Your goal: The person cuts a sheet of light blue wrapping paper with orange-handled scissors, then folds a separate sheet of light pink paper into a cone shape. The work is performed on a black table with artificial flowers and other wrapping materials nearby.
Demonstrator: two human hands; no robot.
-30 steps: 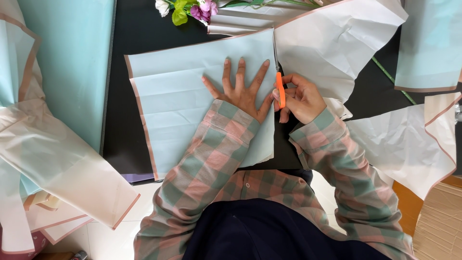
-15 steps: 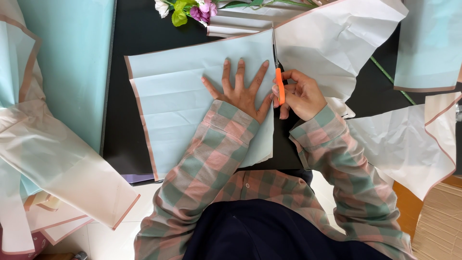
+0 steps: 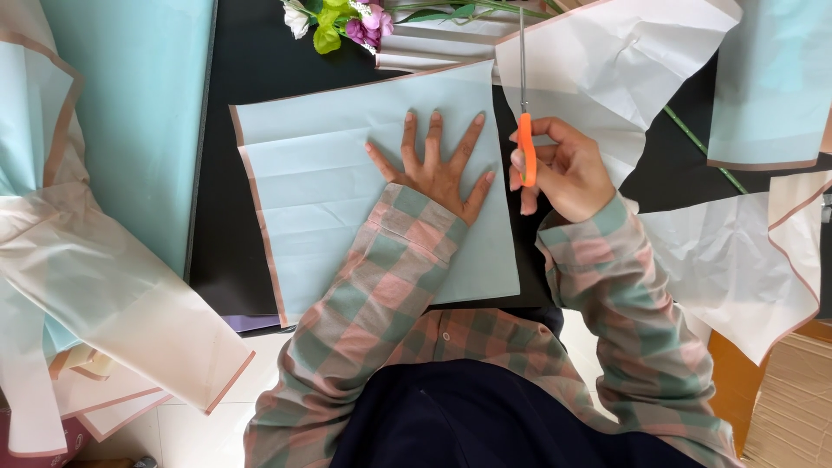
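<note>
Black table [image 3: 234, 130] crowded with wrapping sheets; left hand [image 3: 436, 169] splayed flat on pale blue sheet [image 3: 329, 191]; right hand [image 3: 559, 169] grips orange-handled scissors [image 3: 525, 130], blades near sheet's right edge; sheet may slip, cut may wander toward fingers.

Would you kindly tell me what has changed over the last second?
The right hand has slid the orange-handled scissors away from the body, along the right edge of the pale blue paper sheet. The left hand stays spread flat on that sheet; the flowers are unmoved.
</note>
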